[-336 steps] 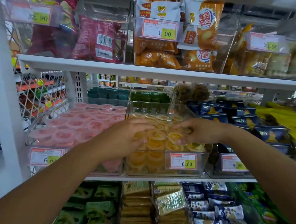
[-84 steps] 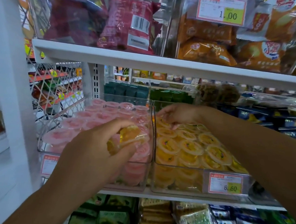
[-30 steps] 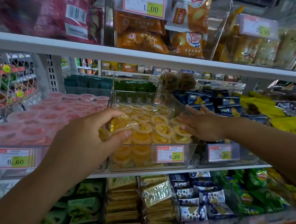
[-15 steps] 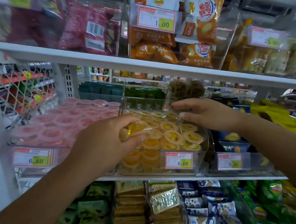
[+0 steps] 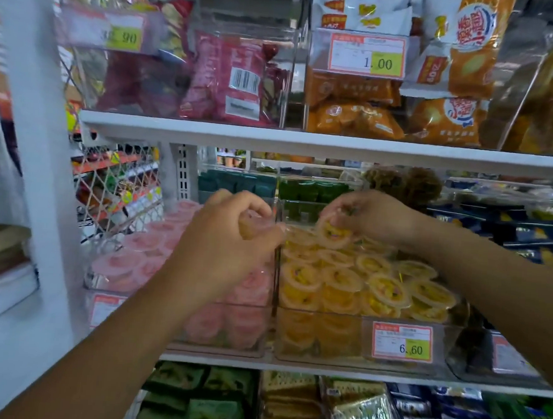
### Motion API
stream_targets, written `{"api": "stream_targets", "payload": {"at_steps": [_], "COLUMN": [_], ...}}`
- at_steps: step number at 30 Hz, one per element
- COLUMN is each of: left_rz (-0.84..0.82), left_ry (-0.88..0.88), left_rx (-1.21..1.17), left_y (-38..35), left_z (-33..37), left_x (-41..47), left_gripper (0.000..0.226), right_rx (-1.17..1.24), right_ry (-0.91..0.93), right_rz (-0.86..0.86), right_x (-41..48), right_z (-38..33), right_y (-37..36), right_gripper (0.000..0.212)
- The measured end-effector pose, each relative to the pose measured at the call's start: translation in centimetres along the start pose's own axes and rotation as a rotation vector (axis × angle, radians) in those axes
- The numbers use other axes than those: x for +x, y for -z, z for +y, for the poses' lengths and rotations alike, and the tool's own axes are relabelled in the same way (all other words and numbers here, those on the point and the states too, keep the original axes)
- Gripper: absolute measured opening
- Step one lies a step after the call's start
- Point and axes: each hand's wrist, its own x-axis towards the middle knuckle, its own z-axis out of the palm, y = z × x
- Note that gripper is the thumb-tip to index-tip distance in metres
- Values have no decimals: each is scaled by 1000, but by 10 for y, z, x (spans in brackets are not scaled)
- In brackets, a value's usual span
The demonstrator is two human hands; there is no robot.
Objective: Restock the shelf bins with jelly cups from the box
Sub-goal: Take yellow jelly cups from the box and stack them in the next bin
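Observation:
Two clear shelf bins stand side by side on the middle shelf. The left bin (image 5: 176, 339) holds pink jelly cups (image 5: 126, 265); the right bin (image 5: 324, 351) is heaped with yellow jelly cups (image 5: 345, 278). My left hand (image 5: 224, 248) hovers over the divide between the bins, fingers curled round a clear yellow cup (image 5: 254, 229). My right hand (image 5: 365, 214) reaches over the back of the yellow bin and pinches a yellow cup (image 5: 333, 234) tilted on its edge. The supply box is out of view.
The white upper shelf (image 5: 305, 141) sits close above my hands, loaded with red and orange snack bags. A white upright (image 5: 45, 162) stands at the left. Dark blue packets (image 5: 510, 230) fill the bin to the right. Green and gold packs lie on the shelf below.
My left hand has carried its cup up and back to the bins' dividing wall. My right hand now pinches a yellow cup at the back of the bin.

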Motion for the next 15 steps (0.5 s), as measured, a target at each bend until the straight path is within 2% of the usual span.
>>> {"api": "stream_targets", "payload": {"at_steps": [3,6,9,11,15], "left_rz": [-68,-126,-109,-93,-90], "left_ry": [54,88,104,86,-21], "left_rx": [-196,-307,-326,-313,-279], "left_y": [9,12,13,12,4], "left_z": [-10,-21,-29,-33,-32], "left_x": [2,2,5,8,12], "left_gripper": [18,25,17,22,22], "right_rx": [-13,6,101,133,111], "right_ry": [-137,-267,-432,-505,-537], "right_rz": [-42,-71,-160,-200,-210], "right_x": [40,66,77,81,81], "right_z": [19,30,40,46,49], "right_y": [-16,-27,-27,-26,-23], "right_gripper": [21,23,30,31,26]}}
